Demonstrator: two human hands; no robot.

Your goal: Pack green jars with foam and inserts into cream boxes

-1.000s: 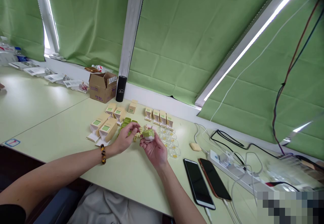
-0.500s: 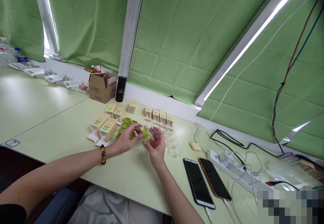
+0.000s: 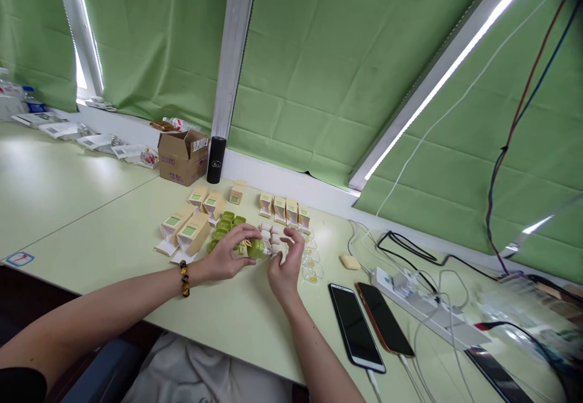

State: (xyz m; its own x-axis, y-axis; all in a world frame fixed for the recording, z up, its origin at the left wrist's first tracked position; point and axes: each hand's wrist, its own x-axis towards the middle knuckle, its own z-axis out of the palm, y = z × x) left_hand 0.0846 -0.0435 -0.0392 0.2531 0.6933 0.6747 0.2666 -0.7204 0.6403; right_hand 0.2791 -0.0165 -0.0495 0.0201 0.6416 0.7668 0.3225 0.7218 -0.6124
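Between the fingers and thumb of my left hand [image 3: 230,252] is a small green container [image 3: 257,247] with a clear part at its right end. A beaded bracelet [image 3: 184,278] circles the left wrist. My right hand [image 3: 288,264] stands just right of the container, apart from it, thumb and forefinger spread with nothing visible between them. Behind the hands lie several small whitish pieces [image 3: 276,239]. To the right of those are clear plastic pieces [image 3: 312,271] with yellow spots. Several green containers [image 3: 224,224] sit in rows beyond my left hand, which partly hides them.
Small tan boxes [image 3: 194,233] stand left of the green containers, more [image 3: 279,209] at the back. A cardboard box [image 3: 183,159] and black bottle [image 3: 216,160] are near the wall. Two phones [image 3: 356,327], a power strip [image 3: 419,306] and cables lie right.
My right hand has let go of the green container and drawn slightly right, its fingers spreading. The left hand keeps the container, now turned with its clear end to the right.
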